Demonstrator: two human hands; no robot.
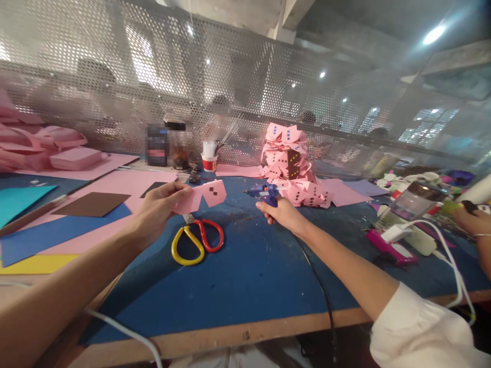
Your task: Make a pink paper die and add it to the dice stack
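My left hand (163,204) pinches a pink foam or paper piece (205,196) by its left end. The piece has a notch along its lower edge and small dark squares near its right end. In my right hand (282,212) is a blue glue gun (264,192), its nozzle pointing left towards the pink piece, with a gap between them. A black cord hangs from below that hand over the table edge. Scissors (197,243) with one yellow and one red handle lie under the pink piece, their blades mostly hidden.
Behind the glue gun rises a stack of pink dotted pieces (286,153). Brown (92,204), blue and yellow sheets lie at left. A jar (177,145) and a paper cup (209,161) stand at the back. White cables and a magenta object (391,248) sit right, near another person's hand (471,220).
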